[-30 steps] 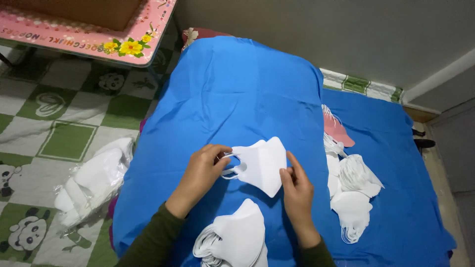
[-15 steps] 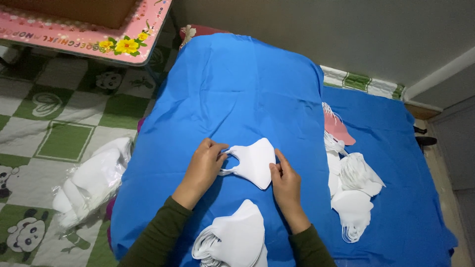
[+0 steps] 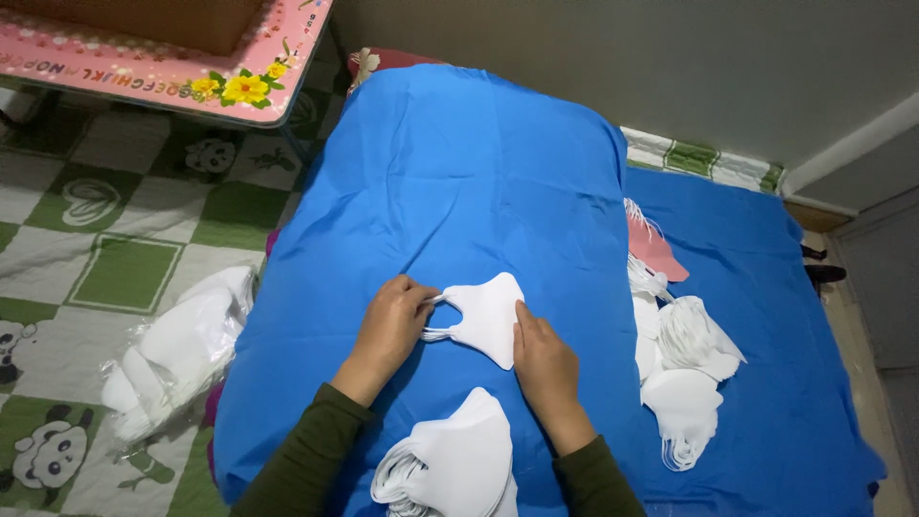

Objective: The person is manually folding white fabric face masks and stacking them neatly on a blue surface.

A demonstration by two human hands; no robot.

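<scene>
**Mask pressed flat on blue cloth**

Mask first: a white folded fabric face mask with thin ear loops (image 3: 486,316) lies flat on the blue cloth covering (image 3: 459,172), near its front edge. It looks light, soft and limp, likely to slide on the cloth if pushed; the body creases easily, so the folded edge or the ear loops seem the safest places to take hold.

The left hand (image 3: 391,324) sits at the mask's left end, fingertips pinching the ear loops where they leave the body. The right hand (image 3: 544,354) rests at the mask's lower right corner, fingers together and pressing the edge down against the cloth.

Just below the mask, between the two dark green sleeves, stands a neat stack of white folded masks (image 3: 450,464). To the mask's right lies a loose heap of white masks with tangled loops (image 3: 684,369), and beyond that heap a pink mask (image 3: 653,247). Well to the mask's left, on the green-and-white patterned floor mat (image 3: 105,230), lies a clear plastic bag of white masks (image 3: 177,349).
</scene>
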